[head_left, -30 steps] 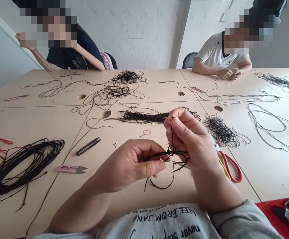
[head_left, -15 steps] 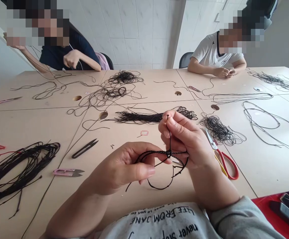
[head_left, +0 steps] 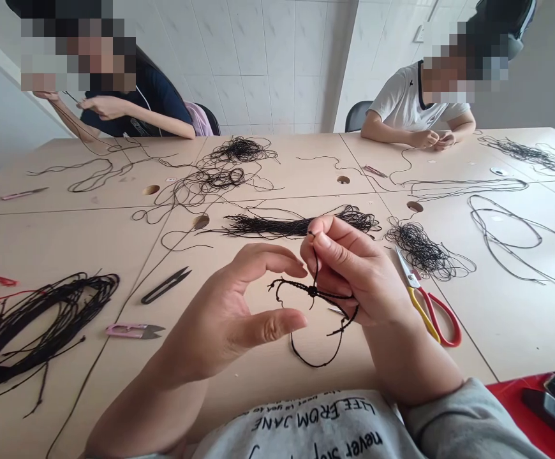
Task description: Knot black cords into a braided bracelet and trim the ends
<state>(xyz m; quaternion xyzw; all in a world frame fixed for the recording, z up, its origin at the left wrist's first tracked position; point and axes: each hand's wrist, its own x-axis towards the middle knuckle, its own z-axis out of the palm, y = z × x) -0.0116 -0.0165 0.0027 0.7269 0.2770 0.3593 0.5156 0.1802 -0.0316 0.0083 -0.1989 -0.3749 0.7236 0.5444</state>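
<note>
A knotted black cord (head_left: pixel 312 291) with loops and loose ends hangs above the table in front of me. My right hand (head_left: pixel 349 271) pinches one of its strands between thumb and forefinger, and its lower fingers are curled by the loop's right side. To the left of the knot, my left hand (head_left: pixel 239 306) is open, thumb and fingers apart, with nothing held between them. The cord's left ends stick out freely near those fingertips. Part of the cord is hidden behind my right fingers.
Red-handled scissors (head_left: pixel 433 312), black thread snips (head_left: pixel 166 285) and pink snips (head_left: pixel 134 330) lie around me. A black cord bundle (head_left: pixel 268 225) is beyond my hands; a coiled cord hank (head_left: pixel 67 325) lies left. Two people (head_left: pixel 402 108) sit opposite, handling cord.
My left hand has let go of the cord and spread its fingers. The cord's left ends now hang free. Across the table, the left person's lower hand has risen toward the other.
</note>
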